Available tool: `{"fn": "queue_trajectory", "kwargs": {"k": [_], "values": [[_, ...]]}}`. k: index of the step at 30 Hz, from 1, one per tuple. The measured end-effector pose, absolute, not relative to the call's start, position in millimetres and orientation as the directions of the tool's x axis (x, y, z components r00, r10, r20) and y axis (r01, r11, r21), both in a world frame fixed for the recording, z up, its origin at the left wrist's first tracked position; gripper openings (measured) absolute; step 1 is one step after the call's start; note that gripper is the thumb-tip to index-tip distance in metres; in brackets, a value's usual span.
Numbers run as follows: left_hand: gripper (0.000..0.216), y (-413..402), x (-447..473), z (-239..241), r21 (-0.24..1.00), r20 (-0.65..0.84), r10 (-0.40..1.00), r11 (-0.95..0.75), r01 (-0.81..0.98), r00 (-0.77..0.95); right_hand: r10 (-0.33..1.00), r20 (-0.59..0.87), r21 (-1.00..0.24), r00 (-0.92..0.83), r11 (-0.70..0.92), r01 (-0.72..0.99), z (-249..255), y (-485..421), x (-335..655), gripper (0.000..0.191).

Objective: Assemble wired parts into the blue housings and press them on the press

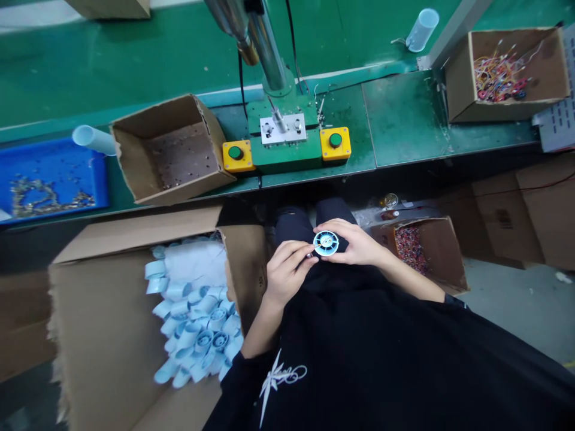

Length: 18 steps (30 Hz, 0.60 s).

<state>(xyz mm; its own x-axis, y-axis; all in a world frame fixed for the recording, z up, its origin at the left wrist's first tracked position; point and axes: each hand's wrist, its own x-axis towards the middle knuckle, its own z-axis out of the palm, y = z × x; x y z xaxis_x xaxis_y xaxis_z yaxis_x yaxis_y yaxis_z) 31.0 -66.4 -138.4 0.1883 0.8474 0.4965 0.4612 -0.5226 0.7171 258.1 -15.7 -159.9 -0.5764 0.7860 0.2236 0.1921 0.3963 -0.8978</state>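
"Pale blue plastic is described first: a tube [326, 243] is held above the lap [291, 226], with its round, spoked end turned upward. By which hand is it steadied?"

"By the right hand [354, 242], whose thumb and fingers are curved round the rim. The spokes are left uncovered by that grasp, probably so that the end can be seen and reached."

"And the left hand [287, 272]?"

"Its fingertips are pinched together at the tube's left edge, on what appears to be a thin wire [321, 245] laid across the spokes. A dark bit [309, 255] is also shown by the fingertips, too small to be identified."

"Why might the lap be used rather than the counter [404, 120]?"

"A position close to the body is gained, so fine handling is likely made steadier. The counter's middle is taken up by a press [272, 57], flanked by two buttons [236, 152]; they are set apart, presumably so that both hands are kept clear of it."

"What is placed nearby?"

"More tubes [204, 340] are heaped in a large carton [108, 323] at the left side, presumably within easy reach. Coloured wires [496, 76] are kept in a box [458, 90] on the counter's right, perhaps so that kinds are not mixed."
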Motion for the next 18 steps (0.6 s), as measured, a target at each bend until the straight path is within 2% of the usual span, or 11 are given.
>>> {"fn": "queue_trajectory", "kwargs": {"k": [5, 10, 18], "values": [[0.018, -66, 24, -135, 0.689, 0.473, 0.846, -0.53, 0.495, 0.247, 0.78, 0.235, -0.892, -0.58, 0.41, 0.189, -161, -14, 258, 0.055], [0.01, -68, 14, -122, 0.715, 0.356, 0.871, -0.487, 0.502, 0.338, 0.783, 0.243, -0.884, -0.573, 0.422, 0.201, -163, -12, 258, 0.057], [0.006, -69, 22, -116, 0.718, 0.276, 0.906, -0.416, 0.558, 0.32, 0.729, 0.312, -0.83, -0.609, 0.521, 0.197, -163, -13, 252, 0.054]]}}
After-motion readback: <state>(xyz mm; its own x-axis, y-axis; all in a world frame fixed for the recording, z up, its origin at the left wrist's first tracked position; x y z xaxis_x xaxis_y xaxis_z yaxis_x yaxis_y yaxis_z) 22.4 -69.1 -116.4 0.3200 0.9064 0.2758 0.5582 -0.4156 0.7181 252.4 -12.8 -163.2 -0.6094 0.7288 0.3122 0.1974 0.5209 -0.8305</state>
